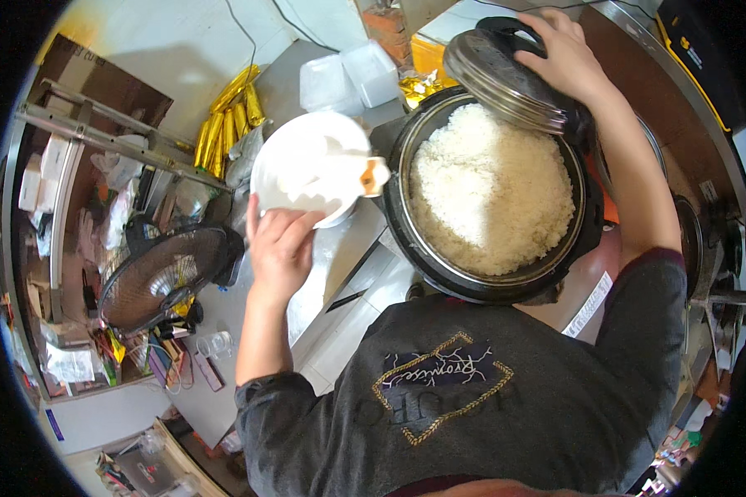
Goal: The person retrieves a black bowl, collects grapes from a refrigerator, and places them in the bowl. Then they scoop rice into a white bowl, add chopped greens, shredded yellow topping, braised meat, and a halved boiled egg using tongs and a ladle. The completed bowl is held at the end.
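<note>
My left hand (280,244) grips the near rim of a white bowl (275,157), its fingers curled over the edge. A blurred white piece with an orange-brown mark (374,176) juts from the bowl's right side; its kind I cannot make out. To the right stands a large dark pot (412,240), nearly full of cooked white rice (489,195). Above the pot's far right edge, my right hand (565,58) is wrapped round the handle of a tilted round lid (493,73). The bowl is just left of the pot.
Clear plastic containers (331,84) and gold foil packs (226,124) lie beyond the bowl. A black fan (164,277) is at the left beside a cluttered shelf (54,207). A grey metal counter (224,389) runs along the left.
</note>
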Demonstrator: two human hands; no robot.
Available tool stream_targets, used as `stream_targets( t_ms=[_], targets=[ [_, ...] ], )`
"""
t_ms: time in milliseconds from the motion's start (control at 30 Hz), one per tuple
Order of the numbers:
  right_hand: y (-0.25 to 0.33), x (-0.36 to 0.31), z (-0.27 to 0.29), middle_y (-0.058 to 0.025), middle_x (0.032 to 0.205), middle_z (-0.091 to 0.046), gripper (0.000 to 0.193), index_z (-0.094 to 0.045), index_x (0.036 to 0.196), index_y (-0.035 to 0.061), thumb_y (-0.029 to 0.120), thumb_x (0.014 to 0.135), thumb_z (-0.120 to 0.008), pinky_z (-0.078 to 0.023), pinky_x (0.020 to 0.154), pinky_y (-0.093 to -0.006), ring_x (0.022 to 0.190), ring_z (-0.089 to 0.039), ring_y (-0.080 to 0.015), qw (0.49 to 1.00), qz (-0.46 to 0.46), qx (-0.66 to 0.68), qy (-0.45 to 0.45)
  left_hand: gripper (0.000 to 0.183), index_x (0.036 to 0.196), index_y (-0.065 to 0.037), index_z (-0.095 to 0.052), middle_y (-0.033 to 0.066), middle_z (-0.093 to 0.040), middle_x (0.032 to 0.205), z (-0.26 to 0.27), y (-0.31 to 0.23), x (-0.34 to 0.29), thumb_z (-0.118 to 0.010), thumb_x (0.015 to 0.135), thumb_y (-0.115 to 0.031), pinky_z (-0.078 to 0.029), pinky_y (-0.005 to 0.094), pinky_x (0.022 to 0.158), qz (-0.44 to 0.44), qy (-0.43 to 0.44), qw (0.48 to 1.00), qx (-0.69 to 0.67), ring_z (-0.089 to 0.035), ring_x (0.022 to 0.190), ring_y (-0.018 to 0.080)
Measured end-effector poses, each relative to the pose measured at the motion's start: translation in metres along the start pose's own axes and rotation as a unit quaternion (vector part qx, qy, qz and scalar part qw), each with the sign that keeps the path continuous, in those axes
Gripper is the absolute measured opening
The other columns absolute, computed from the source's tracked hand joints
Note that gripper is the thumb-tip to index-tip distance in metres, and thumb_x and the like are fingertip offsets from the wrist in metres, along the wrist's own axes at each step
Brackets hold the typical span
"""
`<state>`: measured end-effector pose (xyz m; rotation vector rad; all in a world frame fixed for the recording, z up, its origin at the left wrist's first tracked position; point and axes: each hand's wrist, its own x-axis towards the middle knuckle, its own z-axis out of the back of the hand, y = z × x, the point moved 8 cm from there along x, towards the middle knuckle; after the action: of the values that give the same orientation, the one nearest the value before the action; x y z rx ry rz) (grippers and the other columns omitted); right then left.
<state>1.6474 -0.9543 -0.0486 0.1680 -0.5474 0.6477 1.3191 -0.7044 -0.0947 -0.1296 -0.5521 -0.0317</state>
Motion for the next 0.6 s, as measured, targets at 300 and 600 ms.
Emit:
stream_targets(
  t_ms=[300,600],
  targets=[
    [0.18,-0.097,0.048,-0.016,0.104,-0.063,0.047,-0.052,0.127,0.0066,0.024,0.085,-0.06,-0.045,0.089,-0.0409,0.097,-0.06,-0.0301,0.943,0.099,0.235,0.212,0.028,0.089,-0.018,-0.068,-0.0033,-0.061,0.09,-0.025,-0.052,0.025,-0.069,0.065,-0.005,-0.023,0.0544,0.109,-0.077,-0.022,0.996,-0.031,-0.059,0.09,0.0181],
    [0.096,-0.164,0.043,-0.0133,0.101,-0.061,0.062,-0.038,0.139,0.0115,0.011,0.08,-0.057,-0.05,0.074,-0.0427,0.09,-0.063,-0.0319,0.939,-0.014,-0.137,0.314,0.032,0.093,-0.015,-0.074,0.0073,-0.054,0.097,-0.033,0.038,-0.04,-0.07,0.069,0.006,-0.043,0.0318,0.086,0.141,-0.195,0.944,-0.226,-0.052,0.096,0.0237]
  ],
)
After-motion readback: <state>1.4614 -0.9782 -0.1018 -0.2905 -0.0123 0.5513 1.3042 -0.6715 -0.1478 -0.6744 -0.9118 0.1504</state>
